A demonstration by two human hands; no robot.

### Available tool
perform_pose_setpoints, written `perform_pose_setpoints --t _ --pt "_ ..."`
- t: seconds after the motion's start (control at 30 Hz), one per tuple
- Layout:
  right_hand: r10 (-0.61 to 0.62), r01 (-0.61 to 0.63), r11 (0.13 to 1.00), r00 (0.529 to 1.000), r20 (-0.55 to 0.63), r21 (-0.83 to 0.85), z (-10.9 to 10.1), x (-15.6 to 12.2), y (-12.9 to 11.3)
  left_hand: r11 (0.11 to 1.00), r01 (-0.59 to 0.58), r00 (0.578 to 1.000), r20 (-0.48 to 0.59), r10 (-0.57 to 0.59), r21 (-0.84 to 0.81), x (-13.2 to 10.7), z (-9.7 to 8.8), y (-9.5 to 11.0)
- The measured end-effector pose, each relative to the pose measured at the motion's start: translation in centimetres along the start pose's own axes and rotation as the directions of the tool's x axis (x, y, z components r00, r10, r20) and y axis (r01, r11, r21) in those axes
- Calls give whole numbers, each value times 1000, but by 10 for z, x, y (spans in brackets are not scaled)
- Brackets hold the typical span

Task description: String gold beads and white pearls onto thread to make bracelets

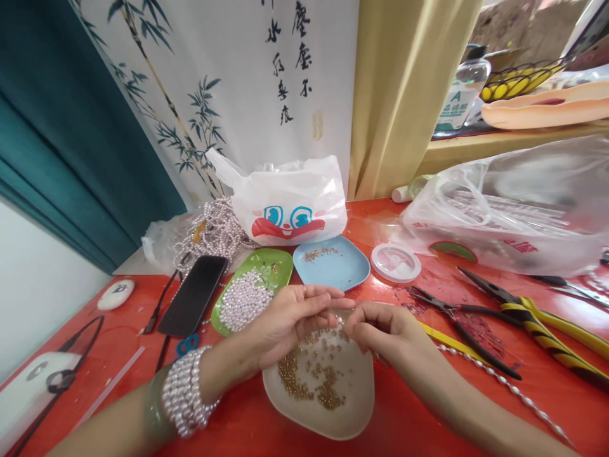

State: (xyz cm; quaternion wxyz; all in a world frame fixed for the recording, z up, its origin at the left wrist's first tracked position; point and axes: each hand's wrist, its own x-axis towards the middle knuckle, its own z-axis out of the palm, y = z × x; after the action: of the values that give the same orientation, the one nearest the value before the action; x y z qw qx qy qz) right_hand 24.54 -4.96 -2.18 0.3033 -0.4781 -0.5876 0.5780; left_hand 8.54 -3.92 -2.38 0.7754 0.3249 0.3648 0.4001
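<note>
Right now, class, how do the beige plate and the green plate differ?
The beige plate holds mostly gold-coloured beads; the green plate holds mostly pale pearly beads. The beige plate is the nearer one; the green plate lies farther back, beside the black phone. Both are shallow plates with rounded corners on the red tabletop.

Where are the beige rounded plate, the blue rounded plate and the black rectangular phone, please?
Beige rounded plate (358,388), head view: bare inner surface.
Blue rounded plate (333,271), head view: bare inner surface.
Black rectangular phone (193,296), head view: middle of screen.
</note>
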Motion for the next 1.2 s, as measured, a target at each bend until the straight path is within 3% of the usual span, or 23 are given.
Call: perform_pose_setpoints --t 0.43,0.77,0.9,1.03,1.2 --pt "-142 135 988 985 -94 -82 3 1 10 1000 0 1000 5 1 -29 0 2 2" --pt "-123 121 992 987 -106 -22 -3 1 8 996 -67 987 -139 76 65 3 -8 8" --pt "-116 117 993 987 -112 2 -5 2 8 963 -72 991 -93 99 261 1 -11 13" --pt "-121 123 992 986 -115 10 -7 2 9 799 -76 990 -50 131 596 0 -10 18" --pt "-118 119 993 985 -128 -1 -8 3 7 685 24 994 -93 64 728 -1 -8 19"
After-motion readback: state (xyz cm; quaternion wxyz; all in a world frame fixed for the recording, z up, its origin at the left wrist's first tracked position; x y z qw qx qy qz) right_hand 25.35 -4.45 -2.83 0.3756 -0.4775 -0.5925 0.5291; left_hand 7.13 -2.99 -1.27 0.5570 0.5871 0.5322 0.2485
